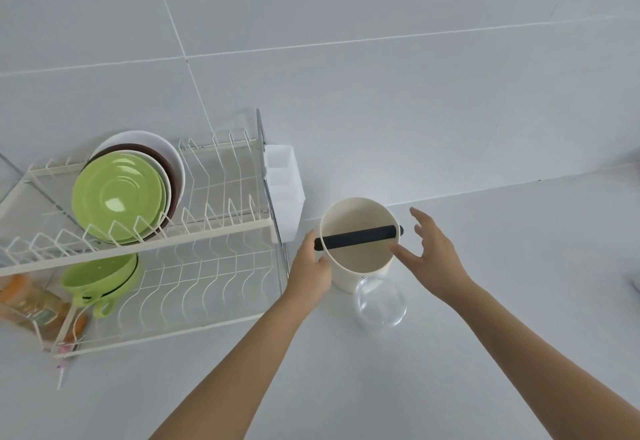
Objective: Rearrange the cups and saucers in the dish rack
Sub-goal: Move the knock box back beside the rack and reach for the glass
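1. Cream wire dish rack (214, 232) is standing on the white counter (485, 301); green saucers (117, 197) are leaning upright in its upper tier, and a green cup (100, 280) is lying on the lower tier.
2. The left hand (308, 266) is wrapping its fingers around the side of a cream container (360, 256) with a black bar (356, 237) across its mouth, just right of the rack.
3. The right hand (433, 252) is hovering beside it, fingers spread open.
4. A clear glass bowl (381, 304) is sitting against the container's near side.

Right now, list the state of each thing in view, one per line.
Green saucers: upright, upper rack tier.
Green cups: tipped, lower tier.
Cream container: open, black bar across rim.
Glass bowl: empty.
Left hand: touching container.
Right hand: open.
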